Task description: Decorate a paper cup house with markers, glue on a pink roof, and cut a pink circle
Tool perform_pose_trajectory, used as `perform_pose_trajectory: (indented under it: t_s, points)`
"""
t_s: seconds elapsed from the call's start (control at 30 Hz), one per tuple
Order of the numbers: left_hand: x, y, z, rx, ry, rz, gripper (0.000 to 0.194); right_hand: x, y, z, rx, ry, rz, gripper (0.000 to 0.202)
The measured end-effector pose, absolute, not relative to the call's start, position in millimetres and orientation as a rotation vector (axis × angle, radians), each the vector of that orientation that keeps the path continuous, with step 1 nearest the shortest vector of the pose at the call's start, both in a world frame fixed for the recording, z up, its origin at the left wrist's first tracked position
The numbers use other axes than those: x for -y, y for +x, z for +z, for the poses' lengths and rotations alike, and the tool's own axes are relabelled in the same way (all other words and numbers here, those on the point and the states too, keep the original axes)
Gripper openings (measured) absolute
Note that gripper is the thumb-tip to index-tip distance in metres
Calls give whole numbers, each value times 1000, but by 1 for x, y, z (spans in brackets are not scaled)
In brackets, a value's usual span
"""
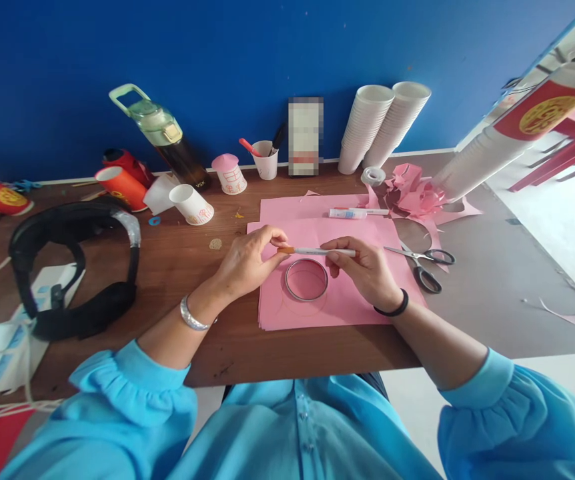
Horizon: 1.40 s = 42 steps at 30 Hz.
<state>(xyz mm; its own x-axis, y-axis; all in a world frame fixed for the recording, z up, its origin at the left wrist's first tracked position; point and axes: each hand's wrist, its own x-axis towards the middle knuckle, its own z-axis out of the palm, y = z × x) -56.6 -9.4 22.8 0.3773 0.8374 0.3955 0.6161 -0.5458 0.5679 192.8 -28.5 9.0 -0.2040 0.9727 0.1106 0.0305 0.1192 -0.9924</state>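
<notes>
Between my two hands lies a slim white marker pen [312, 251] with an orange cap end, held level above the pink paper. My left hand [250, 263] pinches the orange end. The white barrel is gripped by the fingers of my right hand [360, 263]. Just below the pen, a round metal-edged ring [306, 300] rests on the stack of pink paper [357, 310]. A faint circle line shows on the sheet around it. Right of my right hand, scissors [422, 257] with black handles lie partly open, close to the paper's edge.
At the back stand a paper cup with pens [266, 163], a decorated cup with a pink cone roof [231, 177], a bottle [167, 137] and stacked paper cups [365, 127]. Pink scraps [410, 190] lie right; a white cup [191, 204] and black headset [87, 313] sit left.
</notes>
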Motion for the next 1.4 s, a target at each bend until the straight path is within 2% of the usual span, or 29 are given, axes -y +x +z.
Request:
perform_pose_trajectory:
  t_s: [0.17, 0.37, 0.53, 0.6, 0.7, 0.77, 0.87, 0.97, 1.1, 1.33, 1.4]
  points:
    - [13, -55, 20, -1172, 2495, 1076, 23, 29, 192, 7, 1320, -989, 1438, 43]
    - [14, -49, 19, -966, 2741, 1274, 19, 29, 187, 0, 1096, -978, 1619, 46]
    - [9, -45, 20, -937, 2788, 1238, 23, 29, 183, 0, 1091, -960, 1655, 47]
    - [7, -45, 20, -1023, 2738, 1170, 37, 26, 185, 1, 1238, -1004, 1497, 43]
    - [8, -49, 20, -1156, 2659, 1149, 56, 12, 197, -1, 1515, -1139, 983, 30]
    - [10, -52, 20, -1159, 2625, 1097, 55, 0, 207, -4, 1672, -1222, 610, 24]
    - [13, -54, 19, -1009, 2621, 834, 57, -13, 222, -8, 1868, -1441, 295, 30]
    - [16, -50, 18, -866, 2654, 597, 69, -14, 227, -8, 1937, -1625, 123, 38]
    - [18, -43, 13, -797, 2692, 470, 79, -4, 225, -2, 1878, -1762, -37, 36]
    - [15, -44, 7, -927, 2631, 576, 67, 3, 225, -6, 1957, -1622, 44, 29]
    - [13, -46, 7, -937, 2653, 613, 57, 2, 225, -8, 1987, -1563, 61, 27]
